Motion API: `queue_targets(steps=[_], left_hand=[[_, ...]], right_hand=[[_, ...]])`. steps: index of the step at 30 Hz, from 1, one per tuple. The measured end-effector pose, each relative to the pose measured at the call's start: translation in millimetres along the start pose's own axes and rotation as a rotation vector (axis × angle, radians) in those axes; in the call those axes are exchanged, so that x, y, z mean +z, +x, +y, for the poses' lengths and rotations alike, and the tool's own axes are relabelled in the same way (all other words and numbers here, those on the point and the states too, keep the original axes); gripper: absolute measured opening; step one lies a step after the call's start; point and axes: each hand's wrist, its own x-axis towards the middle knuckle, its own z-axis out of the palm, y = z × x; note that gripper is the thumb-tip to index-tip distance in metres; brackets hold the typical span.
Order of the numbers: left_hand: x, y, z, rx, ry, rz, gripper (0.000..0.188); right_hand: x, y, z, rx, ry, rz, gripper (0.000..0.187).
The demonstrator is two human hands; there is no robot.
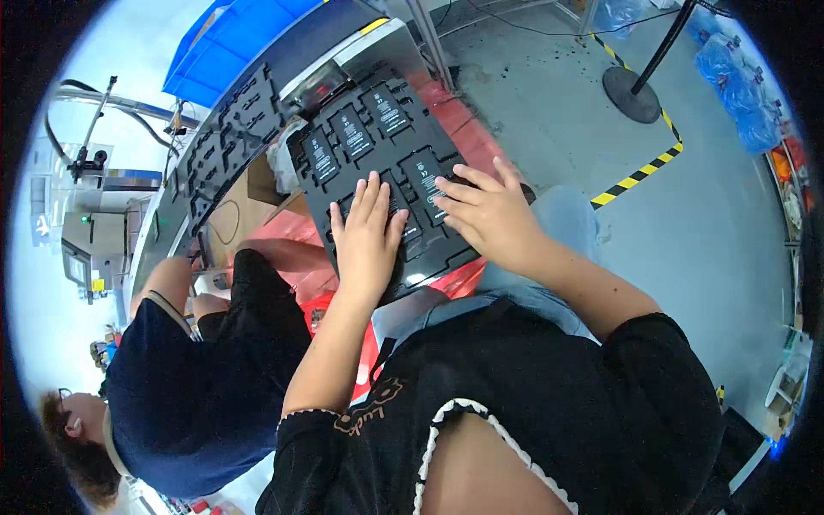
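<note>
A black moulded tray (403, 153) lies in front of me, tilted away to the upper left. Flat black rectangular packs with white print, like batteries, sit in its recesses; one pack (350, 130) is in the far row, another (423, 176) nearer me. My left hand (369, 240) lies palm down with its fingers stretched out over a pack in the near row, covering most of it. Fingers spread, my right hand (493, 215) reaches over the tray's right side, its fingertips at the edge of the nearer pack. Neither hand grips anything that I can see.
To my left sits a co-worker in a dark shirt (189, 395). Another black tray (227, 142) lies beyond, below a blue bin (227, 43). Red sheeting (468, 129) shows under my tray. At the right are a round stand base (631, 94) and striped floor tape (639, 176).
</note>
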Motion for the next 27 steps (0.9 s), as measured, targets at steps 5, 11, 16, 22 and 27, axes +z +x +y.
queue_targets(steps=[5, 11, 16, 22, 27], left_hand=[[10, -3, 0, -0.046, -0.157, 0.17, 0.045], [-31, 89, -126, -0.874, -1.848, 0.471, 0.103], [-51, 145, -176, -1.095, -2.037, 0.712, 0.066], [-47, 87, -170, -0.618, -1.958, 0.588, 0.044], [-50, -5, -116, -0.719, -1.517, 0.134, 0.053]], right_hand=[[-2, -15, -1, -0.051, 0.21, 0.029, 0.024], [-10, -37, -1, 0.047, 0.277, 0.208, 0.02], [-15, -42, 1, 0.099, 0.289, 0.261, 0.021], [-25, -45, 33, 0.201, 0.27, 0.398, 0.016], [-30, -27, 45, 0.358, 0.654, 0.395, 0.023]])
